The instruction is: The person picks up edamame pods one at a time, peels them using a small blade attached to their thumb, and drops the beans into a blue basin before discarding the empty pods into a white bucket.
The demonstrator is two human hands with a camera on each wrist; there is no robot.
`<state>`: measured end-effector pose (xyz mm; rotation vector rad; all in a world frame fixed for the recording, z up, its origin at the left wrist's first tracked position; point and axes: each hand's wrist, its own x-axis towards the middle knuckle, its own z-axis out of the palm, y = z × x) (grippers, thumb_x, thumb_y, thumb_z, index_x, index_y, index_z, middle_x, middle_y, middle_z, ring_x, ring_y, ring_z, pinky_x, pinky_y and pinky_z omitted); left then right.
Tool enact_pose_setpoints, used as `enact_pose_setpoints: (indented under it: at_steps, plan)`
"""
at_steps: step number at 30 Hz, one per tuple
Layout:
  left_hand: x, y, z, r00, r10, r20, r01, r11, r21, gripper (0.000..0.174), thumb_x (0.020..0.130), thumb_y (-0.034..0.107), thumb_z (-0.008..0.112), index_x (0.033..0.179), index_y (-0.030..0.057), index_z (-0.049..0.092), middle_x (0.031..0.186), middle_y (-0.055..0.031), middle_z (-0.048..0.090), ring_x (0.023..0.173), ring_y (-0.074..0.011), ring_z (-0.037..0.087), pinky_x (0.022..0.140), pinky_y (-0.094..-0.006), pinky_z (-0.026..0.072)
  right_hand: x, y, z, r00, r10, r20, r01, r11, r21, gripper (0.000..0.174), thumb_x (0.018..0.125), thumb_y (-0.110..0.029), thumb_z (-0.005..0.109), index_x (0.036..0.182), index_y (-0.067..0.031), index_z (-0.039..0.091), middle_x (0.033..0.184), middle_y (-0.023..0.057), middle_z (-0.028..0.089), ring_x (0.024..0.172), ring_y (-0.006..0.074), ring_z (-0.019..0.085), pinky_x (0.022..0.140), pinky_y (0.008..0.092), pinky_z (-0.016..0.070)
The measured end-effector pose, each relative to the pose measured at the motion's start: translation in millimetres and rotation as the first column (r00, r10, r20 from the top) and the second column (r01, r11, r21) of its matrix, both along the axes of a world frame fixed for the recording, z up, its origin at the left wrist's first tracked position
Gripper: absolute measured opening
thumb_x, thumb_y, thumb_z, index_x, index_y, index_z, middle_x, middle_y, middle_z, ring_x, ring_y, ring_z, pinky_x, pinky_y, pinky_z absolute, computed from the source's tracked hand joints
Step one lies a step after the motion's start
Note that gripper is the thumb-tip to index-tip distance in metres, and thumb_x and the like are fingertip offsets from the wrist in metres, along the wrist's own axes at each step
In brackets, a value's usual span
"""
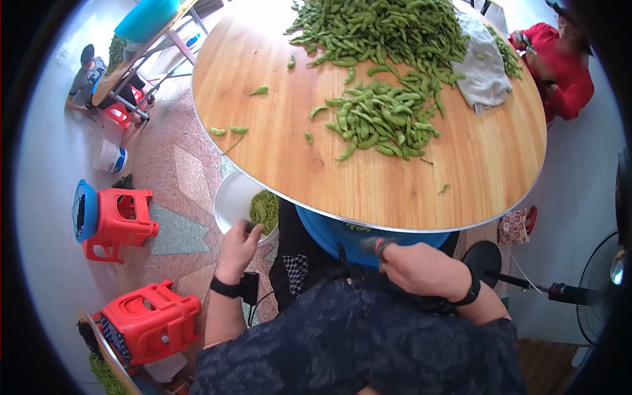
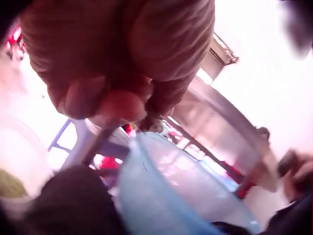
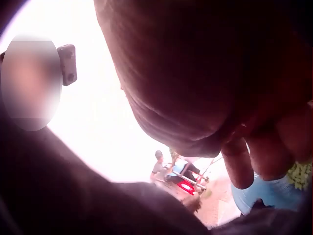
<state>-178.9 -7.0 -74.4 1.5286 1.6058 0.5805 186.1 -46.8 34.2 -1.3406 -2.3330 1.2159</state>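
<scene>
My left hand [image 1: 238, 253] is held over the near side of a white bucket [image 1: 227, 197] with green pods or shells [image 1: 264, 210] in it. Its fingers [image 2: 120, 107] curl inward in the left wrist view; whether anything lies between them is hidden. Above my lap, beside the blue basin [image 1: 316, 230], is my right hand [image 1: 424, 268], with dark coverings at its fingertips. The fingers [image 3: 238, 164] bend down in the right wrist view, and I cannot tell if they hold something. Green beans [image 3: 299, 175] lie in the basin. A pile of green pods [image 1: 382, 122] sits on the round table [image 1: 263, 158].
A larger heap of pods [image 1: 388, 29] and a grey cloth [image 1: 484, 72] lie at the table's far side. Red stools [image 1: 125, 217] stand left, a fan [image 1: 602, 289] right. One person in red [image 1: 569, 72] sits at right, another person [image 1: 82, 82] at far left.
</scene>
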Motion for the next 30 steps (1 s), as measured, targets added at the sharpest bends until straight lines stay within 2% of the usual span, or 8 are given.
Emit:
enact_pose_setpoints:
  at_steps: [2,3,7,16,21,23,24,30]
  plan:
    - [-17.0,-2.7,2.9,0.887,0.157,-0.435,-0.081,0.979,0.189,0.018,0.091,0.020,0.062,0.096,0.0022,0.060,0.064,-0.0074,0.055,0.057,-0.0093,0.052,0.052,-0.0276,0.0412,-5.8,21.9,21.2,0.986,-0.135,0.098,0.131,0.990,0.045,0.023,0.088,-0.015,0.058,0.104,-0.0007,0.052,0.075,0.0187,0.062,0.069,0.0392,0.063,0.061,0.0438,0.0509]
    - [-17.3,-3.8,2.9,0.890,0.163,-0.426,-0.084,0.977,0.198,0.018,0.091,0.020,0.062,0.096,0.0022,0.060,0.064,-0.0074,0.055,0.057,-0.0093,0.052,0.052,-0.0276,0.0412,-7.6,33.9,13.7,0.979,-0.204,0.024,0.197,0.965,0.171,0.020,0.087,-0.013,0.058,0.102,-0.0010,0.050,0.076,0.0197,0.059,0.072,0.0391,0.062,0.063,0.0421,0.0502]
    - [21.8,-10.1,31.6,0.959,0.000,0.285,-0.054,0.982,0.183,0.012,0.091,0.010,0.061,0.098,-0.0003,0.061,0.071,0.0007,0.058,0.062,-0.0058,0.052,0.057,-0.0231,0.0437,-38.8,105.5,8.2,0.970,-0.218,-0.108,0.242,0.904,0.351,0.017,0.088,-0.010,0.055,0.100,-0.0008,0.050,0.076,0.0200,0.058,0.075,0.0389,0.060,0.065,0.0418,0.0492]
    - [64.6,-1.3,65.4,0.848,-0.450,0.281,0.337,0.866,0.369,0.013,0.088,0.013,0.064,0.087,0.0003,0.059,0.074,-0.0162,0.059,0.063,-0.0295,0.058,0.059,-0.0335,0.0470,-111.0,163.5,-12.2,0.975,-0.182,0.129,0.063,0.778,0.625,0.015,0.087,-0.006,0.048,0.101,-0.0021,0.051,0.081,0.0225,0.060,0.074,0.0401,0.062,0.062,0.0478,0.0494]
    - [75.8,5.5,67.5,0.880,-0.363,0.306,0.256,0.906,0.337,0.013,0.089,0.012,0.063,0.090,-0.0002,0.059,0.071,-0.0127,0.057,0.061,-0.0208,0.057,0.058,-0.0302,0.0467,-99.2,151.5,-20.8,0.973,-0.225,0.045,0.143,0.748,0.648,0.015,0.087,-0.005,0.051,0.102,-0.0037,0.052,0.075,0.0132,0.061,0.065,0.0287,0.064,0.057,0.0403,0.0501]
    - [90.3,9.0,62.0,0.860,-0.272,0.433,0.113,0.927,0.358,0.014,0.092,0.011,0.061,0.098,-0.0009,0.058,0.070,-0.0062,0.056,0.061,-0.0099,0.054,0.059,-0.0258,0.0461,-91.7,124.6,4.1,0.885,-0.224,-0.409,0.331,0.919,0.214,0.012,0.089,-0.005,0.054,0.101,-0.0049,0.051,0.070,0.0015,0.056,0.056,0.0123,0.056,0.049,0.0285,0.0453]
    - [98.9,10.5,61.9,0.814,-0.244,0.527,0.088,0.949,0.304,0.015,0.092,0.011,0.061,0.100,-0.0009,0.058,0.071,-0.0059,0.057,0.062,-0.0097,0.055,0.059,-0.0254,0.0462,-87.0,110.1,24.9,0.756,-0.452,-0.474,0.319,0.886,-0.336,0.018,0.089,-0.005,0.058,0.106,-0.0063,0.051,0.074,-0.0037,0.052,0.054,0.0016,0.046,0.046,0.0187,0.0384]
    - [134.3,10.8,66.5,0.758,-0.320,0.569,0.146,0.933,0.330,0.009,0.095,0.010,0.056,0.098,0.0009,0.057,0.074,-0.0021,0.057,0.064,-0.0072,0.053,0.059,-0.0246,0.0451,-71.2,52.6,9.9,0.541,-0.557,-0.630,0.343,0.830,-0.440,0.029,0.090,-0.009,0.060,0.116,-0.0056,0.049,0.081,-0.0012,0.054,0.052,0.0027,0.046,0.043,0.0196,0.0364]
